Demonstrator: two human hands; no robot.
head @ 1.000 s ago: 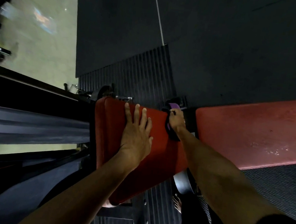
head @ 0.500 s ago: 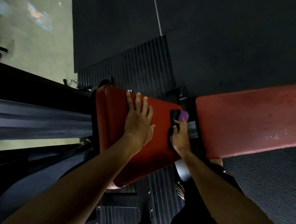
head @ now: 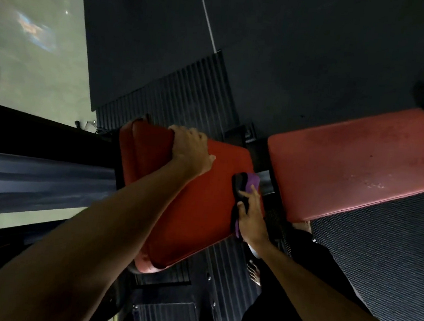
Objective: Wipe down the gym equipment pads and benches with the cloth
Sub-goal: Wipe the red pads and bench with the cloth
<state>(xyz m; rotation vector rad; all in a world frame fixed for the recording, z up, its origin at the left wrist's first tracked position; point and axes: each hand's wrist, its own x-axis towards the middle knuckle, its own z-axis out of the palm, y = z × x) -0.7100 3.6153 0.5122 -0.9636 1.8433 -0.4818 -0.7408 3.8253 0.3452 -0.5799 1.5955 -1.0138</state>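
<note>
A red padded bench seat [head: 195, 211] fills the middle of the head view. My left hand [head: 190, 149] curls over its far top edge and grips it. On the pad's right edge, my right hand [head: 251, 214] presses a purple and black cloth [head: 244, 187] against the surface. A second, paler red pad [head: 349, 164] with scuffed spots lies to the right, apart from both hands.
Black ribbed rubber flooring [head: 175, 99] runs behind and under the pad. A dark metal frame beam [head: 34, 175] crosses at the left. Textured black matting [head: 384, 257] lies at the right. Bare toes [head: 254, 272] show below the pad.
My left hand went from lying flat on the pad to gripping its top edge. My right hand dragged the cloth down along the pad's right edge toward me.
</note>
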